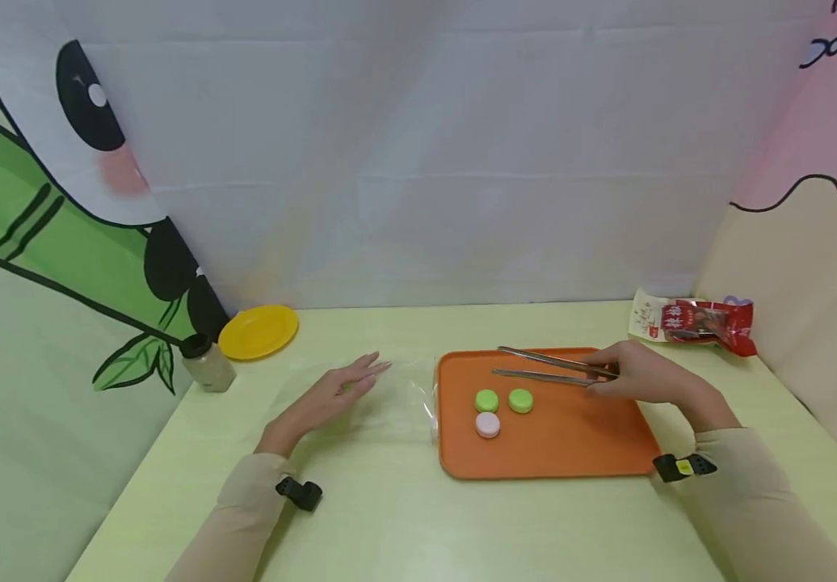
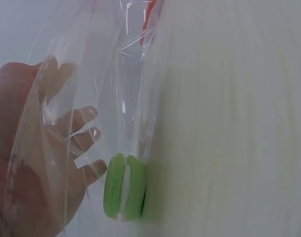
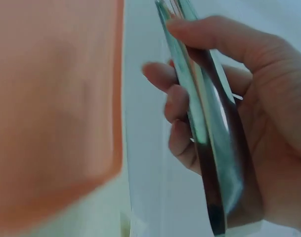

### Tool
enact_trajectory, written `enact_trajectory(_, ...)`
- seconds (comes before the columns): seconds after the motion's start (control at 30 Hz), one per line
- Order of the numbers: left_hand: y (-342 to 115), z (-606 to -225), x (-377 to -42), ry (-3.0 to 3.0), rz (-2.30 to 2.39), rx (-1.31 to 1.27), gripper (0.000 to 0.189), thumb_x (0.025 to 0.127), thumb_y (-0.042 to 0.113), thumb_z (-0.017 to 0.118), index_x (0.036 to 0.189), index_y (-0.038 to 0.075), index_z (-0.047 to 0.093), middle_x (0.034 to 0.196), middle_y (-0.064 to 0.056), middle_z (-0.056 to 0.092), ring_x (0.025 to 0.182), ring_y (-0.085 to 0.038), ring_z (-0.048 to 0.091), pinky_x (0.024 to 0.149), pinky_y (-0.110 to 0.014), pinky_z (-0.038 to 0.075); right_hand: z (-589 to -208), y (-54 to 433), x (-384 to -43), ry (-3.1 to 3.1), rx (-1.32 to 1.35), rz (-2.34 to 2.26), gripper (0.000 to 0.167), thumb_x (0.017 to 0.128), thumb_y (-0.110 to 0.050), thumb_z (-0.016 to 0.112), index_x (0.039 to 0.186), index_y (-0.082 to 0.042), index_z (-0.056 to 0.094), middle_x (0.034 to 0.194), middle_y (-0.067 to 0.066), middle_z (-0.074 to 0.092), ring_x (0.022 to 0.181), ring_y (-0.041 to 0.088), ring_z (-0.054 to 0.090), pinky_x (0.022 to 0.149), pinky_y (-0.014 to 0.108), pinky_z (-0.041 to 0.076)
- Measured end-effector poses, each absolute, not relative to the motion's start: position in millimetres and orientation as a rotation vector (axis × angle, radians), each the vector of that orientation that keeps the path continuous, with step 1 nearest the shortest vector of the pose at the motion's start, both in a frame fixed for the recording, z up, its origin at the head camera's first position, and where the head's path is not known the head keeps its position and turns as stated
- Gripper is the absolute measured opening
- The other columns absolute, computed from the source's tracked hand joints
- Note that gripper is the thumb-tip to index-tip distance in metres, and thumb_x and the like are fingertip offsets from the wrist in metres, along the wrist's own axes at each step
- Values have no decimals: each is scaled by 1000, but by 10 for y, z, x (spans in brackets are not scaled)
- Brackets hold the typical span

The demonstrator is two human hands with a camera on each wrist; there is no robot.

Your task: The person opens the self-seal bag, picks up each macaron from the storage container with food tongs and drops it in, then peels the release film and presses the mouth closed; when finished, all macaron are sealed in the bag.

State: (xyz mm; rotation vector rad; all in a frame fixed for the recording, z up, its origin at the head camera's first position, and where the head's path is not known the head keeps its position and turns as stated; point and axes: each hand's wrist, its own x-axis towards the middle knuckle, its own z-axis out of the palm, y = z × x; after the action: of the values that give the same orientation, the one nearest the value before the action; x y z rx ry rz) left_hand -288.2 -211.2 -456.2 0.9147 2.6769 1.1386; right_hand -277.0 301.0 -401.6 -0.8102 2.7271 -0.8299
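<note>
My right hand (image 1: 637, 372) grips a pair of metal tongs (image 1: 544, 357) above the orange tray (image 1: 571, 453), their tips spread and pointing left. On the tray lie two green macarons, one on the left (image 1: 487, 400) and one beside it (image 1: 521, 400), with a pale pink macaron (image 1: 487, 424) just in front. A clear plastic bag (image 1: 404, 396) lies left of the tray. My left hand (image 1: 327, 396) reaches over the bag with fingers extended and apart. Through clear film, the left wrist view shows another green macaron (image 2: 124, 187) close to its fingers.
A yellow plate (image 1: 258, 332) sits at the back left, beside a small dark-lidded jar (image 1: 208, 364). At the back right lies a red and white snack packet (image 1: 691, 322). A printed cloth (image 1: 462, 162) hangs behind the table.
</note>
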Motion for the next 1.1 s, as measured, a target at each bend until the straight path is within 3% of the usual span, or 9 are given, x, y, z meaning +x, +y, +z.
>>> enact_trajectory(0.17, -2112, -4562, -2872, 2679, 1133, 907, 42, 108, 29, 45, 151, 26, 48, 162, -5, 29, 149, -30, 24, 116, -58, 21, -4059, 3331, -2783, 2678, -756, -834, 45, 83, -26, 83, 121, -3, 73, 81, -5, 63, 68, 11, 50, 56, 24, 40)
enact_trajectory(0.3, -2106, -4572, -2885, 2676, 1131, 900, 42, 108, 30, 46, 150, 30, 48, 161, -8, 30, 149, -28, 25, 117, -56, 21, -4120, 3456, -2793, 2627, -734, -864, 44, 83, -26, 83, 120, -4, 74, 83, -5, 65, 69, 10, 50, 56, 24, 40)
enact_trajectory(0.67, -2111, -4560, -2896, 2691, 1113, 916, 42, 108, 31, 45, 151, 28, 48, 161, -12, 30, 148, -30, 26, 116, -58, 22, -4250, 3503, -2859, 2545, -803, -888, 38, 83, -21, 83, 116, -6, 76, 89, 2, 66, 76, 11, 52, 62, 24, 43)
enact_trajectory(1.1, -2106, -4547, -2892, 2679, 1111, 910, 43, 109, 30, 44, 151, 23, 47, 162, -11, 29, 149, -30, 24, 116, -59, 21, -4268, 3467, -2867, 2542, -835, -832, 33, 85, -23, 81, 113, -7, 77, 88, -5, 68, 74, 8, 51, 61, 23, 42)
